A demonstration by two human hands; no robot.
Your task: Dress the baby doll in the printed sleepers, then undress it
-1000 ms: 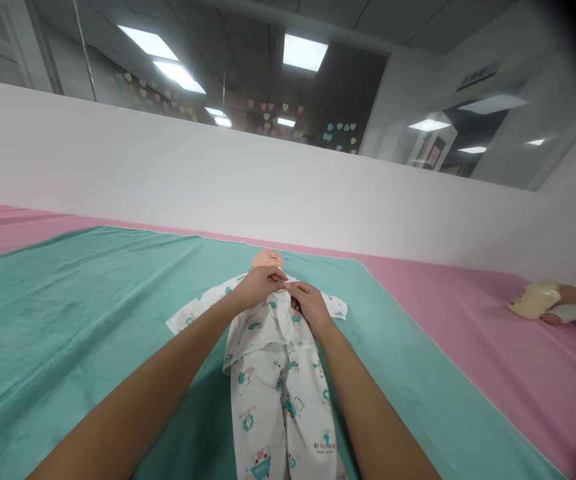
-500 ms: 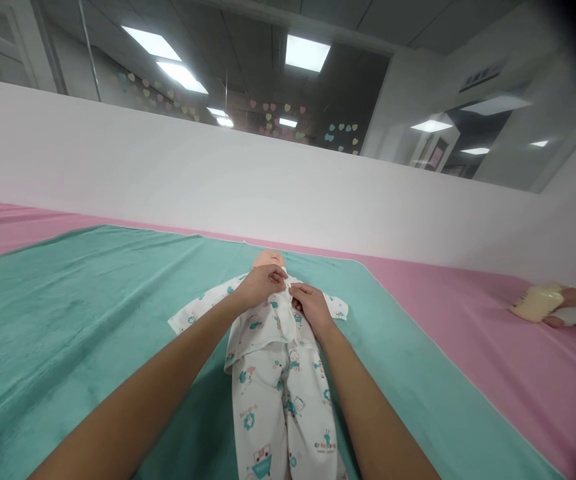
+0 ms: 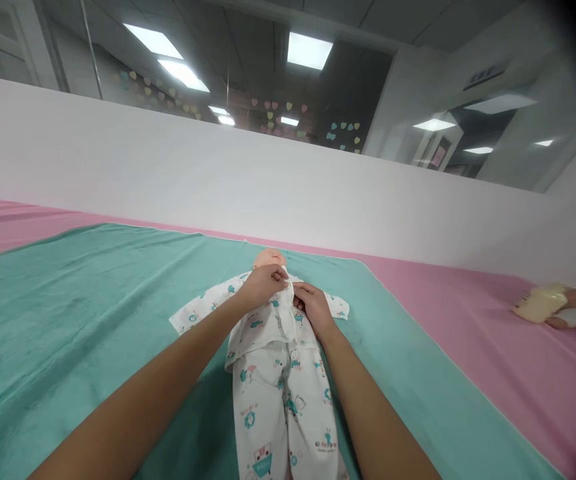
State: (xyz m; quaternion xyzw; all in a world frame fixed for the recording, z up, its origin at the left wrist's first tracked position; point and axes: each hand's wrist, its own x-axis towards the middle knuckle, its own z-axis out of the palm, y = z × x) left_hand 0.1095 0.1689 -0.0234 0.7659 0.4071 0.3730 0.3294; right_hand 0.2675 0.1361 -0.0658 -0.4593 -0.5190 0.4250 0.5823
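Observation:
A baby doll point(image 3: 269, 258) lies on its back, its head pointing away from me. It wears a white printed baby shirt point(image 3: 255, 327) and matching white printed trousers point(image 3: 261, 400). At the upper chest, my left hand point(image 3: 267, 283) pinches the shirt's front edge near the neck. Close beside it on the right, my right hand point(image 3: 313, 303) has its fingers closed on the other side of the same opening. Both sleeves lie spread out sideways. Whatever small fastening may be between my fingertips is too small to make out.
Under the doll spreads a teal blanket point(image 3: 93, 300) over a pink sheet point(image 3: 448, 300). Another doll point(image 3: 543, 303) with a pale yellow top lies at the far right. A white wall point(image 3: 218, 180) with glass above it stands behind.
Both hands stay at the shirt's upper front, with only slight finger movement. The view has shifted very slightly; the doll lies as before.

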